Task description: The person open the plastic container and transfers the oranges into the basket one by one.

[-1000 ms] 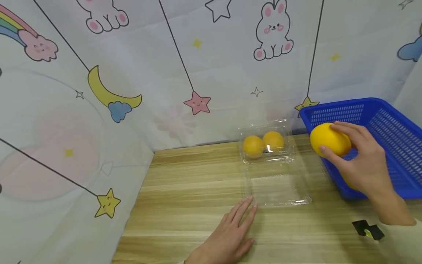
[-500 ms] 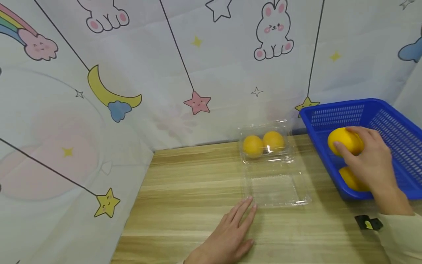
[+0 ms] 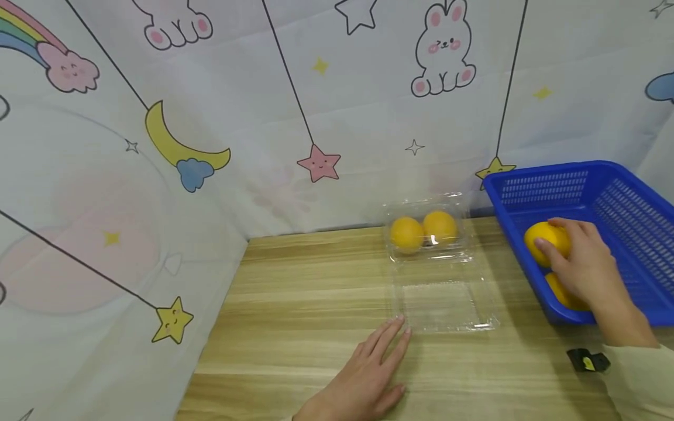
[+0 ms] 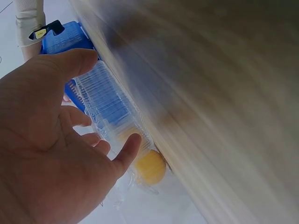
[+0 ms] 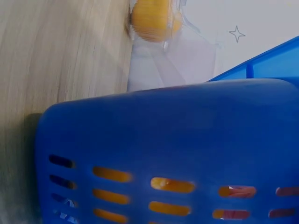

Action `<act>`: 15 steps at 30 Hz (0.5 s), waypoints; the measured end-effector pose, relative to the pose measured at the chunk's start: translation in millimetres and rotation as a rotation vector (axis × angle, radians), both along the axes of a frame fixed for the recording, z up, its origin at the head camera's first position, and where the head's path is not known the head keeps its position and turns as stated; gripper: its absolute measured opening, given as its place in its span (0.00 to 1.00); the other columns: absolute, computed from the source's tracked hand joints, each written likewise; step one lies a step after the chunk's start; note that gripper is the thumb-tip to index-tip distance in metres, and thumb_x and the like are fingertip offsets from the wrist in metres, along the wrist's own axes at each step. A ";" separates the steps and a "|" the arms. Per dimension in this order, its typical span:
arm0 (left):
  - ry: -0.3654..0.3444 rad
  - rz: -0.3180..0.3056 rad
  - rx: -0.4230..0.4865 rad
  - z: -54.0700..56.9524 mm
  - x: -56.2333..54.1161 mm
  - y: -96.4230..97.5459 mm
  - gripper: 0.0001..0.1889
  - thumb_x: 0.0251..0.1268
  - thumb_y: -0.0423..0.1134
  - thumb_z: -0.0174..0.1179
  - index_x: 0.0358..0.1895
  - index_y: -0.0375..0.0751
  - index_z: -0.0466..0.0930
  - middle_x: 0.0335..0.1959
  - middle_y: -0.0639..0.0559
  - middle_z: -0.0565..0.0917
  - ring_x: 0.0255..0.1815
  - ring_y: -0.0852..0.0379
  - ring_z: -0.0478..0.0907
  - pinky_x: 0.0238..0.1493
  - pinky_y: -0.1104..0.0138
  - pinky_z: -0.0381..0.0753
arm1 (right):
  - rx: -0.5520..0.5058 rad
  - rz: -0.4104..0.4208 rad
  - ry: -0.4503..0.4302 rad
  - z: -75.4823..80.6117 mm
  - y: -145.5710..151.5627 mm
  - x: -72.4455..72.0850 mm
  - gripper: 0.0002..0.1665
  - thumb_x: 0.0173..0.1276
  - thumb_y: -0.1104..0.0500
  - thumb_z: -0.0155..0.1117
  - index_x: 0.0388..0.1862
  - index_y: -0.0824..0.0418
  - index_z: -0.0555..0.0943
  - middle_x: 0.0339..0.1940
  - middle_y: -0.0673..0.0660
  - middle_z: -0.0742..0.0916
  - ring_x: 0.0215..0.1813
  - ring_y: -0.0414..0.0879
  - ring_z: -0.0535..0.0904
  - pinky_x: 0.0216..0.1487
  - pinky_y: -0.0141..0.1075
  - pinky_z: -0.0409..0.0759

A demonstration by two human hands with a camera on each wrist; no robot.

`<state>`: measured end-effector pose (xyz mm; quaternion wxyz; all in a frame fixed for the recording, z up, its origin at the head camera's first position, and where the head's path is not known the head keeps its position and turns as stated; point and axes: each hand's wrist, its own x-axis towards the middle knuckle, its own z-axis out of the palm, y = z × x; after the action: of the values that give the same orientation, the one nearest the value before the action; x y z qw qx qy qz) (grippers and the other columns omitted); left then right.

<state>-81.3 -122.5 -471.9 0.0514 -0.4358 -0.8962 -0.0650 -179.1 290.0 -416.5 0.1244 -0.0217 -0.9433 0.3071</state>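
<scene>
In the head view, my right hand (image 3: pixel 587 263) reaches into the blue basket (image 3: pixel 505 213) and grips a yellow orange (image 3: pixel 542 242), thumb on its near side. Another yellow fruit (image 3: pixel 566 292) lies below it, partly hidden by the hand and the basket rim. The basket wall (image 5: pixel 177 126) hides that hand in the right wrist view; orange colour shows through the slots. My left hand (image 3: pixel 363 374) rests on the table, fingers extended, fingertips close to the clear plastic clamshell box (image 3: pixel 439 304). Two oranges (image 3: pixel 406 234) sit in the box's far half.
The wooden table (image 3: pixel 295 310) meets a printed cloth backdrop (image 3: pixel 363 117) behind the box and at the left. The basket stands at the right, beside the box. A small black clip-like item (image 3: pixel 587 361) shows by the right sleeve (image 3: pixel 639 374).
My right hand has moved right and down with the orange, from over the basket's left rim to inside the basket. The left hand and the box have stayed put.
</scene>
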 end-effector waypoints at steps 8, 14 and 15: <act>-0.013 0.005 0.009 -2.2 -0.2 -0.6 0.50 0.75 0.52 0.66 0.87 0.34 0.45 0.87 0.35 0.48 0.85 0.41 0.54 0.70 0.54 0.77 | 0.017 0.020 -0.032 -2.8 -3.0 -3.0 0.38 0.88 0.45 0.44 0.80 0.72 0.60 0.72 0.85 0.62 0.57 0.80 0.65 0.49 0.74 0.67; -0.016 -0.008 0.019 -2.4 -1.3 0.1 0.50 0.75 0.51 0.66 0.87 0.34 0.46 0.87 0.35 0.48 0.86 0.40 0.53 0.70 0.54 0.77 | 0.022 0.014 -0.074 -4.5 1.4 -3.9 0.42 0.88 0.42 0.40 0.82 0.74 0.54 0.72 0.86 0.60 0.58 0.81 0.64 0.50 0.74 0.65; -0.018 -0.009 0.020 -1.9 -1.5 0.3 0.50 0.75 0.52 0.65 0.87 0.35 0.46 0.87 0.35 0.48 0.86 0.41 0.53 0.70 0.54 0.77 | 0.023 0.013 -0.083 -4.6 2.3 -4.1 0.42 0.88 0.42 0.39 0.82 0.75 0.53 0.72 0.86 0.60 0.58 0.81 0.64 0.50 0.74 0.64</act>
<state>-82.8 -122.2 -473.8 0.0472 -0.4389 -0.8939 -0.0780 -183.2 292.3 -421.1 0.0833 -0.0266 -0.9512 0.2960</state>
